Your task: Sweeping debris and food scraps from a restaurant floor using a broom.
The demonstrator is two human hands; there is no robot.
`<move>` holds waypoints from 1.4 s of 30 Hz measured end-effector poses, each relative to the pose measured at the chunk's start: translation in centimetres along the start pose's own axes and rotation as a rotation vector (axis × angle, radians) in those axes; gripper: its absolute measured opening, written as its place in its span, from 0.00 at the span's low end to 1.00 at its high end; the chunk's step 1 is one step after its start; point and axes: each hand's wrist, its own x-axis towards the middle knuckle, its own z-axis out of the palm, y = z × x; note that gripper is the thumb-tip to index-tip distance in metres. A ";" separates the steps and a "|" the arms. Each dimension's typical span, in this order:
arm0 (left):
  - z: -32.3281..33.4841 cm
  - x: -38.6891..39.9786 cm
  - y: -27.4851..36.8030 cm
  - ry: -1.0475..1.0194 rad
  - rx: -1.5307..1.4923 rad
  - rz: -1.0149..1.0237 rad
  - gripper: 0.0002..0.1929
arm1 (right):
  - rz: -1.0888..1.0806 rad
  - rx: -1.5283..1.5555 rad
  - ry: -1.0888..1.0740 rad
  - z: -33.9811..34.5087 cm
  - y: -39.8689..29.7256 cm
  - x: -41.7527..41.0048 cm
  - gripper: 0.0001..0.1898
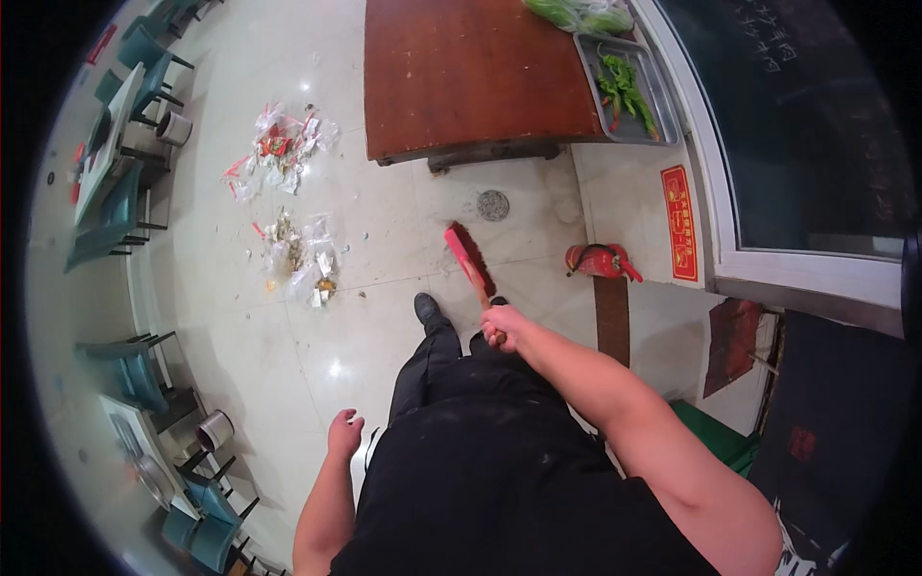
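My right hand (502,328) grips the wooden handle of a red-headed broom (467,261). The broom's dark red bristles are at the tiled floor, just ahead of my shoes and near a round floor drain (493,205). My left hand (346,432) hangs at my side with nothing in it, its fingers partly curled. Two heaps of litter lie on the floor ahead and to the left: a farther heap (277,147) of plastic bags, red wrappers and tissues, and a nearer heap (299,255) of bags, tissues and food scraps. Small bits are scattered around them.
A brown wooden table (482,72) stands ahead, with a metal tray (673,119) of green peppers at its right end. A red fire extinguisher (601,261) is by the right wall. Teal chairs (122,205), tables and small bins (215,430) line the left side.
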 end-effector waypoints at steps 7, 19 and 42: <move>0.4 1.4 1.5 -0.009 0.002 0.041 0.20 | 0.053 0.176 -0.026 -3.3 -1.7 -5.3 0.09; -1.0 3.9 3.2 0.022 -0.105 0.114 0.20 | 0.008 0.111 0.068 -4.7 -3.1 -5.2 0.08; 0.1 4.4 1.6 0.007 -0.132 0.090 0.20 | -0.130 0.085 0.346 0.2 -8.2 -0.9 0.05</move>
